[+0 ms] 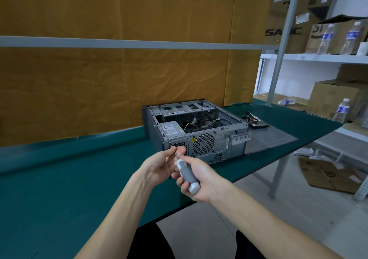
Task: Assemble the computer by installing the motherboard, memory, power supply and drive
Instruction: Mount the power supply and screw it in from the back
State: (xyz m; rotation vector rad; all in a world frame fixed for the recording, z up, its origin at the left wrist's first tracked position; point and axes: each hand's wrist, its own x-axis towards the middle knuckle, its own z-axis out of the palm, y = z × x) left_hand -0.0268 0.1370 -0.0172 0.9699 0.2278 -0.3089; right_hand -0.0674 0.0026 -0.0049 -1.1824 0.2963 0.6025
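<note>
Grey-and-white plastic handle of a slim screwdriver (186,176), gripped in the right hand (201,181), fingers curled round it. Steel shaft runs toward 11 o'clock; left hand (159,166) pinches the shaft near its tip between thumb and fingertips. Tip at a screw on the upper left corner of the rear panel of an open grey metal computer case (196,128), lying on its side at 12 o'clock from the hands. Silver boxed power supply with white label (171,129) seated inside, rear left corner; yellow and black cables beside it. Black flat drive with loose cables (256,122) on the green-covered table (59,189), at 3 o'clock from the case, just apart.
</note>
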